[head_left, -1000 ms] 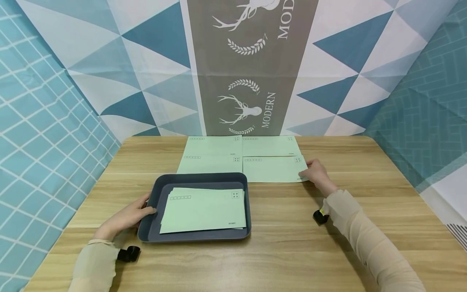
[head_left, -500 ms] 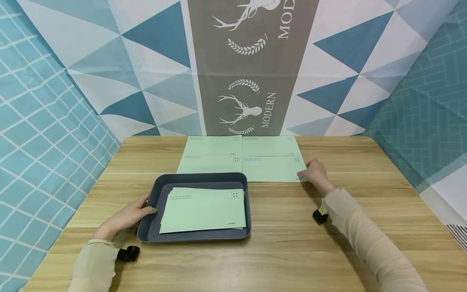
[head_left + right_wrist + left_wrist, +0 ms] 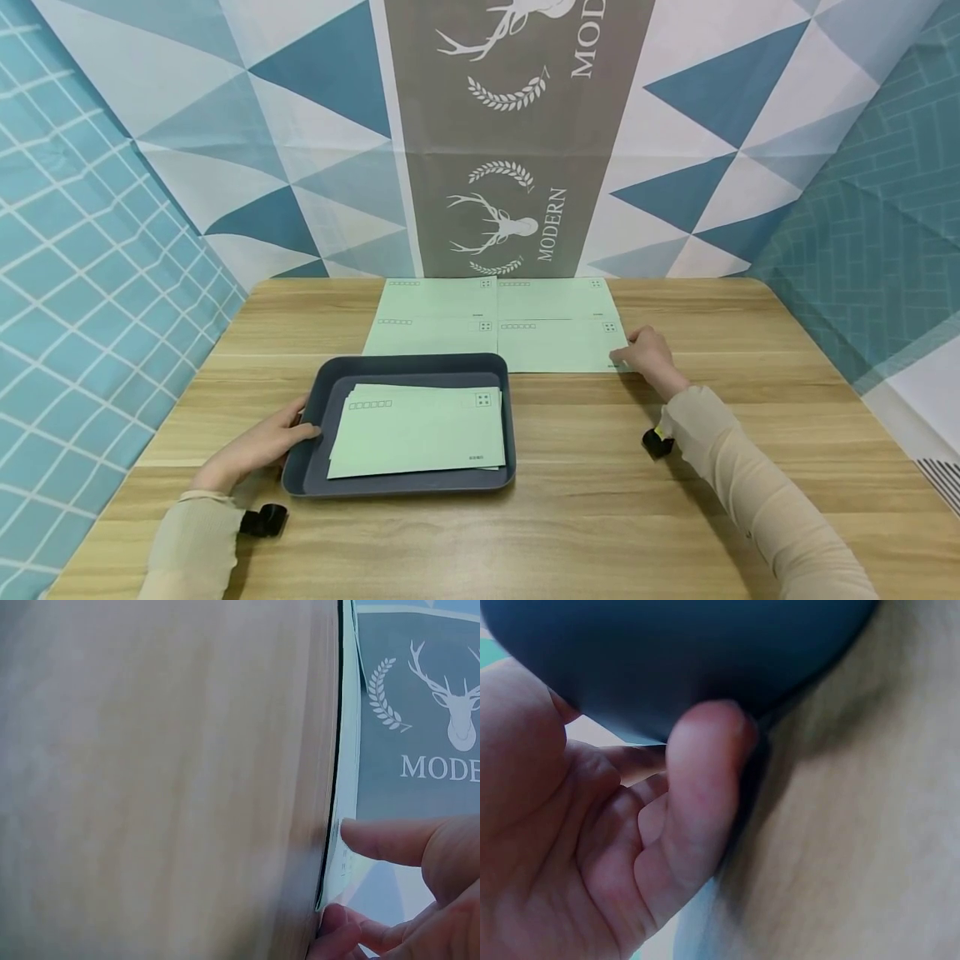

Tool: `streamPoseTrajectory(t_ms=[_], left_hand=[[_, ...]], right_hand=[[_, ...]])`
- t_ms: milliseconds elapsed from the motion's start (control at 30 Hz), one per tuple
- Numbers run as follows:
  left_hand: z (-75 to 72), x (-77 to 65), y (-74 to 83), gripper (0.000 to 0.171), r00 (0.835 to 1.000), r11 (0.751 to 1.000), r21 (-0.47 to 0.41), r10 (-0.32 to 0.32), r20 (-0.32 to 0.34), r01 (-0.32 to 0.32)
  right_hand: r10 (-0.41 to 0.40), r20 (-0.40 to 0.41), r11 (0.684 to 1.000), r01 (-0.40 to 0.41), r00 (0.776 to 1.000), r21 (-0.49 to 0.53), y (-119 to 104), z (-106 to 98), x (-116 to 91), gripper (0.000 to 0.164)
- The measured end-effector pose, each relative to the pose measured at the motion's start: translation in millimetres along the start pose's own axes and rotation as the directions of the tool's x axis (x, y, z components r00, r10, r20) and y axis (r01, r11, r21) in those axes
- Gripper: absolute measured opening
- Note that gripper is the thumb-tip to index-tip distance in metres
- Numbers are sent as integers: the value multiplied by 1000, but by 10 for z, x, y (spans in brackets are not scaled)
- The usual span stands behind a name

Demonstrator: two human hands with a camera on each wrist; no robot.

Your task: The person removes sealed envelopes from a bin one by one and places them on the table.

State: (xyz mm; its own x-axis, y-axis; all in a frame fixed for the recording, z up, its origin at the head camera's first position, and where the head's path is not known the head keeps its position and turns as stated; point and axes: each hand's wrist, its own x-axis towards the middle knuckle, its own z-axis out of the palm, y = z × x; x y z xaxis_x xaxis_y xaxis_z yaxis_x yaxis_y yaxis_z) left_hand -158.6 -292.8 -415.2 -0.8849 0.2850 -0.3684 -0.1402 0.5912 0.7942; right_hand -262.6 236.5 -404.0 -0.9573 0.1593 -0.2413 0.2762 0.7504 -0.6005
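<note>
My left hand point(image 3: 258, 442) grips the left side of a dark grey tray point(image 3: 405, 487), its thumb over the rim. In the left wrist view, curled fingers point(image 3: 694, 795) reach against the tray's underside. A stack of pale green envelopes point(image 3: 416, 433) lies inside the tray, slightly fanned. At the right, my right hand point(image 3: 651, 358) pinches the lower right corner of a flat green envelope point(image 3: 555, 348). The right wrist view shows the thumb point(image 3: 390, 838) on its top face and the other fingers at its edge, partly hidden.
Three more envelopes adjoin it: one behind point(image 3: 555, 298), and two to the left, a back one point(image 3: 442, 298) and a front one point(image 3: 431, 337) partly covered by the tray. The wooden table point(image 3: 585, 517) ends at a patterned wall cloth point(image 3: 517, 133).
The right hand has shifted slightly left with the front right envelope, whose edge now meets the one behind it, closing a thin gap. The left hand and tray have stayed put.
</note>
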Motion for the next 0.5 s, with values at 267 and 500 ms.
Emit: streamPoseTrajectory(t_ms=[267, 500], left_hand=[[-1, 5, 10, 74, 1000, 1000, 8, -14, 0, 14], [-1, 3, 16, 74, 1000, 1000, 6, -9, 2, 9]], right_hand=[[-46, -36, 998, 45, 998, -44, -9, -2, -44, 54], [-212, -178, 962, 174, 961, -208, -255, 148, -283, 58]])
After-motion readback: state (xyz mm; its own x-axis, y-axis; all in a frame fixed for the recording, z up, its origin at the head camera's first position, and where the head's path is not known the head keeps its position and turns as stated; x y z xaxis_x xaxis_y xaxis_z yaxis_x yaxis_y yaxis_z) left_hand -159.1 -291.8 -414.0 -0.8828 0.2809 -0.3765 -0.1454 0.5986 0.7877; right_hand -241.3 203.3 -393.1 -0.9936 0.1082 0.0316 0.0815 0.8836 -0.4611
